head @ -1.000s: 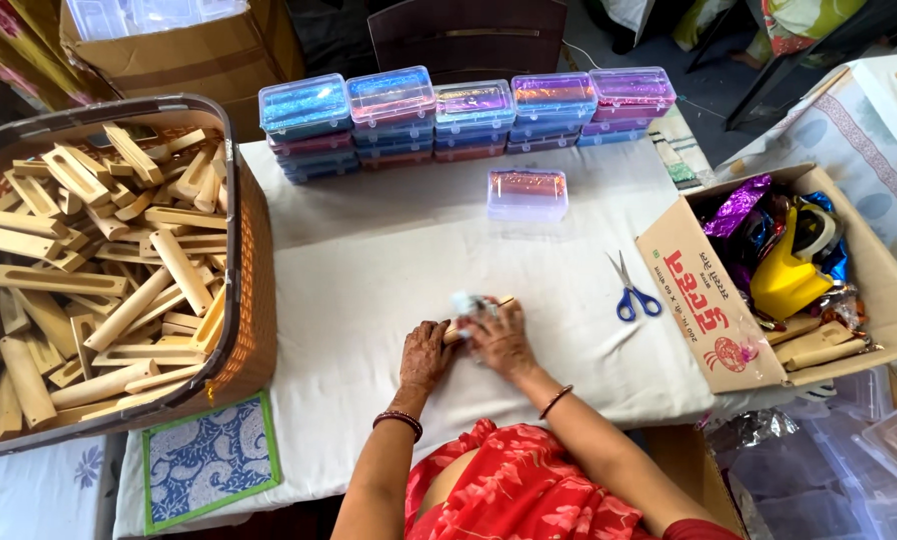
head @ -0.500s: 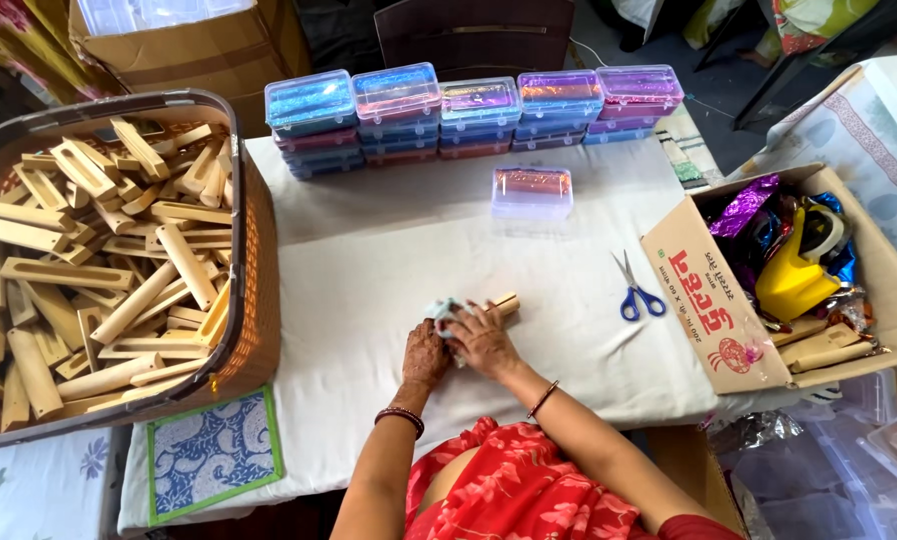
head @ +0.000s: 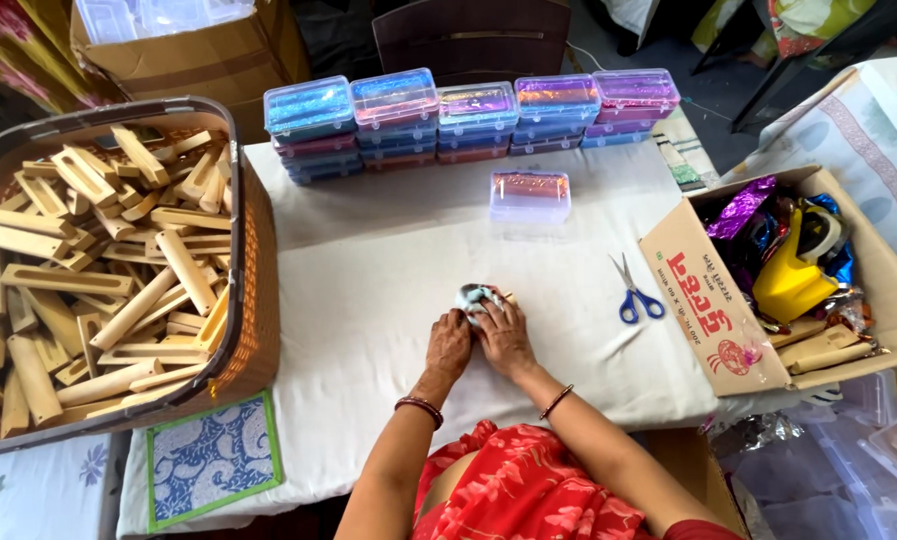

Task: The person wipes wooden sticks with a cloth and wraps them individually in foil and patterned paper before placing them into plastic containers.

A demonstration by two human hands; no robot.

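White cloth, busy hands: small bundle wrapped at the bench

Both hands meet at the centre of the white-covered bench (head: 369, 300), the left hand (head: 449, 345) and right hand (head: 506, 340) with fingers clamped together on a small shiny wrapped piece (head: 477, 296), apparently to hold its foil in place. Blue-handled scissors (head: 634, 292) lie within reach at 3 o'clock, a basket of bamboo pieces (head: 89, 270) at 9, stacked plastic boxes (head: 469, 115) at 12.

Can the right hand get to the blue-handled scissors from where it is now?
Probably yes. The scissors lie in the open on the white cloth, to the right of the right hand, nothing between; but its fingers are on a small wrapped piece.
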